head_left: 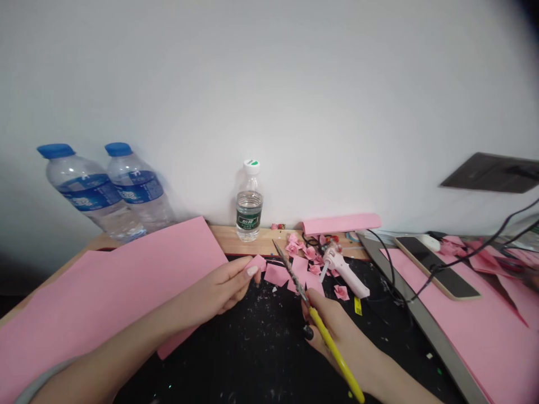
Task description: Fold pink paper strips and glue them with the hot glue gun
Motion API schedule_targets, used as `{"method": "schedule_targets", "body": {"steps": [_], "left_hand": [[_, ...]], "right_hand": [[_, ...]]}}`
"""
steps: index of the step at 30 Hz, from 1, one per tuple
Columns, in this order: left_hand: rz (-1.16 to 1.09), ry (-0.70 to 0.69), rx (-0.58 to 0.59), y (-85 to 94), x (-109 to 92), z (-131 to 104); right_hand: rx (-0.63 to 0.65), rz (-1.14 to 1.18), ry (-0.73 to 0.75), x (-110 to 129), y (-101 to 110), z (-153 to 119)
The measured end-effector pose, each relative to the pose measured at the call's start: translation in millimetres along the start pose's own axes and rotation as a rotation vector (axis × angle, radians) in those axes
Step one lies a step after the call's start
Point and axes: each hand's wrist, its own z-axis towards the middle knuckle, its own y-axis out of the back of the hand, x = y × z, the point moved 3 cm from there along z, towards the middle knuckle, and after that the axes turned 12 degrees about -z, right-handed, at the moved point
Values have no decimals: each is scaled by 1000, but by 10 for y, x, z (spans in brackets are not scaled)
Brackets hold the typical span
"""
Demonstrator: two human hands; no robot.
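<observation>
My left hand pinches a small piece of pink paper between thumb and fingertips. In my right hand is a slim yellow-handled tool with a pointed metal tip; whether it is tweezers or a blade I cannot tell. Its tip points up and to the left, apart from the held paper. Small pink paper squares lie on the black mat between the hands. Behind them are several folded pink paper flowers and a light pink glue gun.
A large pink sheet covers the left side. Two large bottles and a small water bottle stand by the wall. At right, a phone lies on pink paper, with black cables crossing. A pink roll lies at the back.
</observation>
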Motion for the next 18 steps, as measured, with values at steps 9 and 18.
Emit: {"method": "schedule_targets", "body": {"steps": [9,18], "left_hand": [[203,-37,78,-127,-170,80],[169,54,64,-130,-175,82]], "right_hand": [[22,-54,-12,70,-2,-23],[37,87,80,155,43,-47]]}}
